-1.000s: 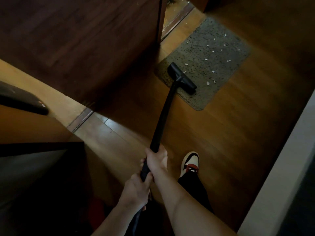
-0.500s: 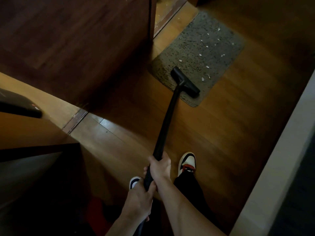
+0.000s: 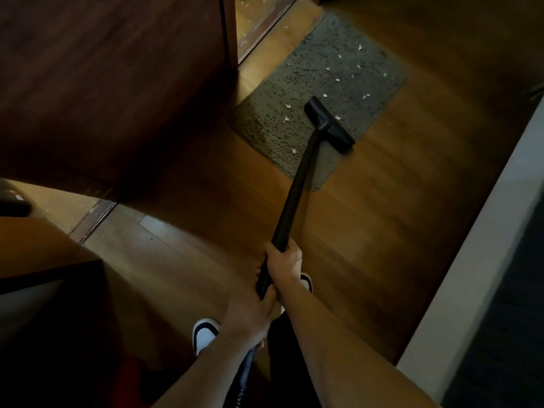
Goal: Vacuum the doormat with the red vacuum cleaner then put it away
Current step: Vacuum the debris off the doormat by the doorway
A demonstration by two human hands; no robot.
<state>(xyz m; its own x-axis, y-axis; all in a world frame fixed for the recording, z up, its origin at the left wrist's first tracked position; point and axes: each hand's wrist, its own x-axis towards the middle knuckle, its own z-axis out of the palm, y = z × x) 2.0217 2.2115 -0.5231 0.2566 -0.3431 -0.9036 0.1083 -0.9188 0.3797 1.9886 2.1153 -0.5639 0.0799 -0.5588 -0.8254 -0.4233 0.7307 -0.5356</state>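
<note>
A grey speckled doormat [image 3: 318, 72] lies on the wooden floor ahead, strewn with several small white scraps. The black vacuum wand [image 3: 294, 195] runs from my hands up to its black floor nozzle [image 3: 329, 125], which rests on the mat's near right part. My right hand [image 3: 285, 265] grips the wand higher up, my left hand [image 3: 250, 319] holds it just below, where the hose begins. A dim red shape [image 3: 129, 375] at the bottom left may be the vacuum's body; it is mostly hidden in shadow.
A dark wooden door [image 3: 117, 78] stands open on the left, beside a floor track [image 3: 259, 28]. A white wall edge [image 3: 477, 245] runs along the right. My shoes [image 3: 206, 334] stand on the wooden floor [image 3: 368, 231]. Dark furniture [image 3: 44, 260] sits at the left.
The nozzle has slid across the mat toward its near right edge. Both hands kept their grip on the wand, and the view shifted slightly left and down.
</note>
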